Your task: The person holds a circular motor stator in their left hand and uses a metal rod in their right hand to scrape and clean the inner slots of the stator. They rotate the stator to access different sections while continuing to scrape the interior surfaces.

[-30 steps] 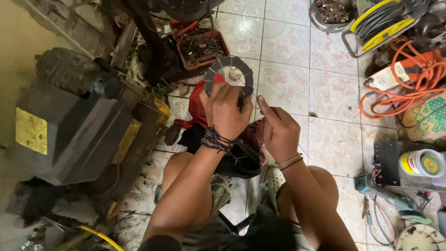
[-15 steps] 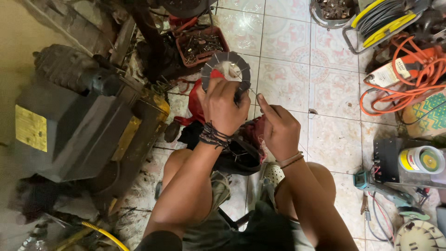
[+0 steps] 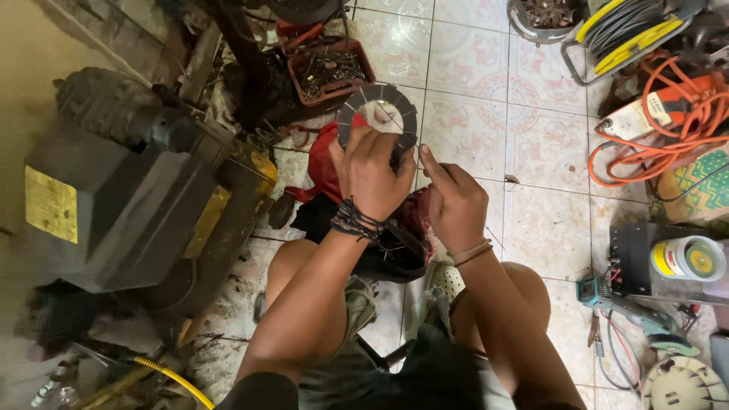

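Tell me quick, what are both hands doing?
Left hand: closed on the grey ring, holding it up.
Right hand: fingers curled, fingertip at the ring's edge; cannot tell if it grips anything.

Bare arms, no sleeves. Left hand (image 3: 372, 175): dark braided cord bands at wrist. Right hand (image 3: 453, 201): thin tan band at wrist. Bare knees, olive-grey shorts, dark top at btm edge.

- Left hand (image 3: 373, 176): back facing up, fingers curled forward in a grip, wrist straight.
- Right hand (image 3: 454, 201): just beside it, index finger extended forward, other fingers folded.
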